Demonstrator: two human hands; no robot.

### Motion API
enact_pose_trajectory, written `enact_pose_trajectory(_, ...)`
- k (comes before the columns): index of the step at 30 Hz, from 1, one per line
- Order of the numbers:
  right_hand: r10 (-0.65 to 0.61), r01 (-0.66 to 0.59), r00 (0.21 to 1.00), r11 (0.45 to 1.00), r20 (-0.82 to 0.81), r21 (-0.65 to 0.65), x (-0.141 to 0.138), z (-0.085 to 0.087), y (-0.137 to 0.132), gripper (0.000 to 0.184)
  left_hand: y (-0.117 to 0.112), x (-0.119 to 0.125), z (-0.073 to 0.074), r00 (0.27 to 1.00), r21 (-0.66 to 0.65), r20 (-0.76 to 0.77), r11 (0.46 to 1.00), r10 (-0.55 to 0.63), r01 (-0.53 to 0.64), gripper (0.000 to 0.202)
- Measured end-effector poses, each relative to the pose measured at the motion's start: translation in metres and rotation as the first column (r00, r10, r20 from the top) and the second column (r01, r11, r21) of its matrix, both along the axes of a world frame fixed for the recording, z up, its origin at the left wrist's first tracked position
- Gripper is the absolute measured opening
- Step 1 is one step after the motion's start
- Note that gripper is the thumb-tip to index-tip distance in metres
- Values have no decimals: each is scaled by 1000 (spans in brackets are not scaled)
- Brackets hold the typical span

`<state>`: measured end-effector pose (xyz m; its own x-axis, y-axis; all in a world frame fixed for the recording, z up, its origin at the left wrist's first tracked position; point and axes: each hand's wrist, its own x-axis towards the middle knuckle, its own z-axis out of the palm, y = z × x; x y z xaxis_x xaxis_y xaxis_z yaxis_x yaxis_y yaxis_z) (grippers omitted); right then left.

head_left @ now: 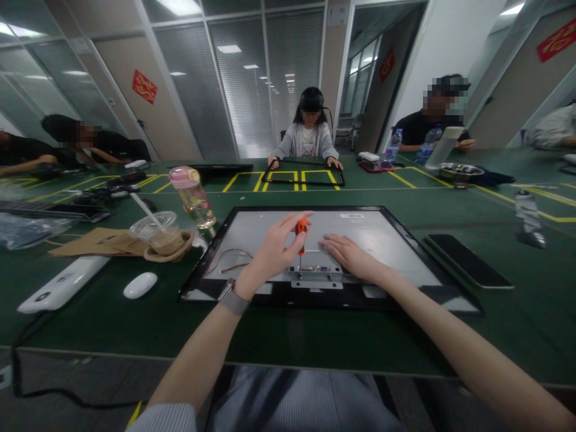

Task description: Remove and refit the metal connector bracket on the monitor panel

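Note:
A monitor panel [387, 240] lies face down on the green table in front of me, its grey metal back up inside a black frame. My left hand [272, 252] pinches the top of a small orange-handled screwdriver [301, 231], which stands upright with its tip on the metal connector bracket [315, 275] near the panel's front edge. My right hand [351, 255] lies flat, fingers stretched out, on the metal back just right of the screwdriver. Thin wires [231, 262] run over the panel's left part.
At left are a white mouse [140, 284], a white flat device [63, 291], a plastic cup with straw [155, 231] and a pink-lidded bottle [194, 195]. A dark phone [468, 260] lies right of the panel. Other people sit across the table; one holds a black frame [302, 173].

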<state>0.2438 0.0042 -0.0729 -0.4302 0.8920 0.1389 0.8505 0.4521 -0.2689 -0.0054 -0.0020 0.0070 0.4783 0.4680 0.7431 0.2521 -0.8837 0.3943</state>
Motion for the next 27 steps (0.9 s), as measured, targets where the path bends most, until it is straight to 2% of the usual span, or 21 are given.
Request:
enact_pose_trajectory(3,4,-4,1000,1000,-15,16,1,-2,1,55,0,2,0,998,5,62,1000,14,-14,28)
enact_pose_trajectory(7,13,-13,1000,999,-14,32,1,-4,2,54,-3,2,4,998,51,65,999,8,-11,20)
enact_pose_trajectory(12,-7,7,1000,1000,-14,6,0,-2,1,57,-5,1,6,991,-113,73,986,-113,120,28)
enact_pose_trajectory(14,-10,10,1000,1000,-24,1,0,-1,0,57,-3,2,3,991,-120,110,989,-76,89,28)
enact_pose_trajectory(17,-9,9,1000,1000,-20,-4,0,-1,0,58,0,3,1,990,-19,135,999,31,-29,19)
enact_pose_trajectory(20,-6,6,1000,1000,-10,3,0,-2,1,58,0,3,2,993,34,119,999,20,-24,16)
enact_pose_trajectory(22,-5,5,1000,1000,0,5,0,-2,2,57,-1,1,3,996,-18,82,999,-40,42,18)
enact_pose_trajectory(25,-6,6,1000,1000,6,0,0,-2,2,57,-2,0,3,988,-157,65,977,-139,148,32)
enact_pose_trajectory(27,-5,5,1000,1000,-10,0,0,-2,1,57,-2,0,2,990,-184,70,973,-126,137,35)
